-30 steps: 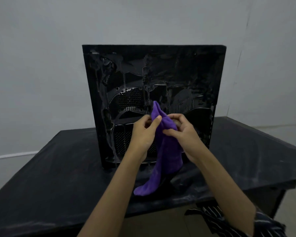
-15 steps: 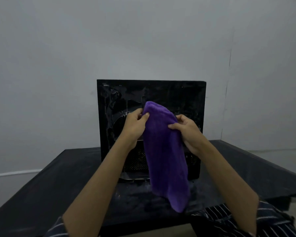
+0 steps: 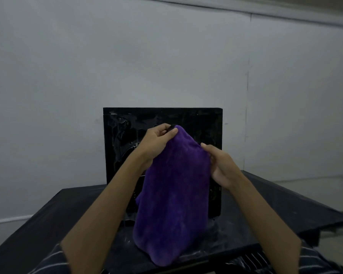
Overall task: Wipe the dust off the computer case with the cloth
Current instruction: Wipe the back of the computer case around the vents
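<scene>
Hanging long-ways down between both hands, the purple cloth (image 3: 174, 196) is pinched at its top corners by left hand (image 3: 156, 143) and right hand (image 3: 223, 167), right in front of the upright computer case (image 3: 202, 123) on the tabletop (image 3: 48, 220).

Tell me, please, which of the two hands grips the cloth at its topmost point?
The left hand pinches the purple cloth at its peak; the right hand holds the cloth's right edge, lower down.

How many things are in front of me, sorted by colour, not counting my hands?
Black: 2, the computer case and the table
Purple: 1, the cloth
Total: 3
</scene>
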